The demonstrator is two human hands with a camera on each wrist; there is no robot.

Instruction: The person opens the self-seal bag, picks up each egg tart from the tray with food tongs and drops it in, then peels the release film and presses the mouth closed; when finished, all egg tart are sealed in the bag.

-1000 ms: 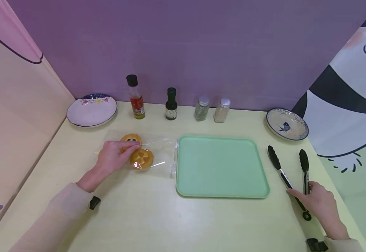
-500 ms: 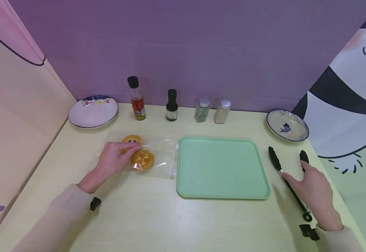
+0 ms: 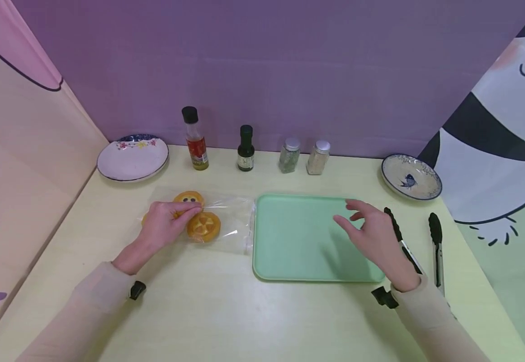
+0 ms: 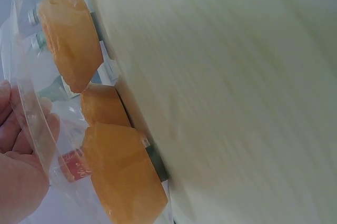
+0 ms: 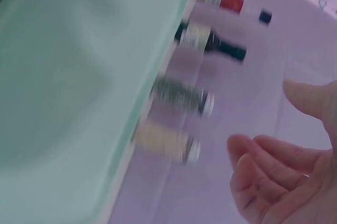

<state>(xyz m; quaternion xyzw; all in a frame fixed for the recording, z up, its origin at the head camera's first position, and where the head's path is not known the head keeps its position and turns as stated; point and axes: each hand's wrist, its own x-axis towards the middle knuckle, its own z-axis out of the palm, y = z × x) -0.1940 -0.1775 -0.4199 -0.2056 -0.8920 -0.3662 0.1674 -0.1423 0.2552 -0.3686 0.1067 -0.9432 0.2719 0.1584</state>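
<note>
Three golden-brown buns (image 3: 203, 227) lie inside a clear plastic bag (image 3: 234, 221) on the left part of the counter (image 3: 226, 314). We find the left hand (image 3: 165, 223) pinching the bag's film between thumb and fingers, directly over the buns. One bun with a scored top sits just beyond the fingertips, on the right; a second, with dark spots, lies behind the fingers, partly covered by them. We see only a sliver of the third in the head view, at the hand's left side; the left wrist view confirms the count.

The bag's right end lies just beside a green tray (image 3: 298, 239); we cannot tell whether the two touch. Above the tray's right part we note the right hand (image 3: 375, 239), released, thumb and fingers apart, well clear of the bag. Black-tipped tongs (image 3: 437, 251) lie splayed right of the tray, their lower end partly hidden by the right forearm.

Along the back we record, left to right, a flowered plate (image 3: 133, 163), a red-labelled bottle (image 3: 197, 149), a dark bottle (image 3: 245, 151), two white-capped jars (image 3: 318, 160) and a blue-rimmed plate (image 3: 409, 180).
</note>
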